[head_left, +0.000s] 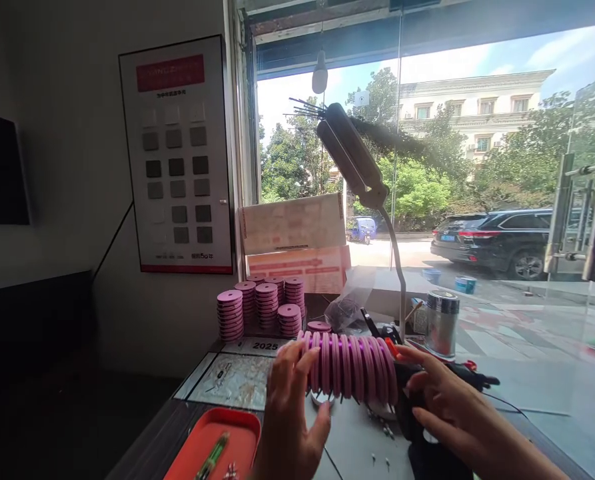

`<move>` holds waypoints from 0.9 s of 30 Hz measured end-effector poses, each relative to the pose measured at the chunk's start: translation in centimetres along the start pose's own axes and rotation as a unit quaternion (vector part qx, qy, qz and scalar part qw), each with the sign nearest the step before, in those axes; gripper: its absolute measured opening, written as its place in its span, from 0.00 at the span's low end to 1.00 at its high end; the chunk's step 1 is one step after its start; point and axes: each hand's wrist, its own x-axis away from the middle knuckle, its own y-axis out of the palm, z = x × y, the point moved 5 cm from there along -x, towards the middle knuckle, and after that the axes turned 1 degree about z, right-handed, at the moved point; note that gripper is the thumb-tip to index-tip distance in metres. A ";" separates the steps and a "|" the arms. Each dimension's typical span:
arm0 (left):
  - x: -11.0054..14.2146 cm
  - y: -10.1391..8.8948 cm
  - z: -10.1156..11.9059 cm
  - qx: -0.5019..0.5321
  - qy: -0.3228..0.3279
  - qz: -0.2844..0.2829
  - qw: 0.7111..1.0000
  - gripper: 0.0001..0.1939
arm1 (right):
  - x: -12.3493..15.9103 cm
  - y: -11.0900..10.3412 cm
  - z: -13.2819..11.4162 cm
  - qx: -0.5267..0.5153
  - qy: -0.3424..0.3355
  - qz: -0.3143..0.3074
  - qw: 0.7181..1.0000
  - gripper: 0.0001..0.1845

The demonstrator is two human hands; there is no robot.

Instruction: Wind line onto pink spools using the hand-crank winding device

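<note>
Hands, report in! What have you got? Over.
Left hand and right hand press row of pink discs end to end. Black tool under right. Lamp overhead.

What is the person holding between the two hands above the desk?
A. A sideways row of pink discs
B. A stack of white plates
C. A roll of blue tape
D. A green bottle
A: the left hand and right hand press on either end of a sideways row of pink discs, with more pink stacks standing behind on the desk.
</note>
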 end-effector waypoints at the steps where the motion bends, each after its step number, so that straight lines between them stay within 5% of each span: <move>1: -1.0 0.4 1.4 -0.037 0.051 -0.053 0.997 0.31 | -0.4 -0.4 -0.4 0.053 -0.021 0.007 0.998 0.33; 3: -3.1 0.8 3.3 -0.090 0.084 -0.143 0.982 0.39 | -1.5 -1.0 -1.1 0.125 -0.053 -0.001 0.991 0.36; 6: -5.4 0.3 3.7 -0.140 0.005 -0.196 0.971 0.43 | -2.9 -1.4 -1.5 0.141 -0.033 -0.063 0.988 0.39; 11: -3.4 -1.6 -0.4 -0.033 -0.149 -0.115 0.982 0.35 | -2.2 -1.3 -1.9 0.089 0.003 -0.064 0.994 0.33; 15: -0.3 -1.1 -3.7 0.104 -0.215 -0.072 0.969 0.32 | -1.0 -0.9 -1.9 0.039 0.021 -0.063 0.997 0.31; 17: -0.1 -1.2 -3.5 0.078 -0.186 -0.038 0.979 0.32 | -0.9 -1.1 -1.9 0.042 0.015 -0.055 0.997 0.32; 20: -1.5 -1.2 -0.5 -0.024 -0.062 -0.023 0.997 0.30 | -1.4 -1.5 -2.2 0.082 -0.009 -0.041 0.996 0.32; 27: -4.1 2.6 7.2 -0.043 0.141 -0.195 0.970 0.38 | -2.7 -0.7 -3.3 0.037 0.031 -0.093 0.995 0.17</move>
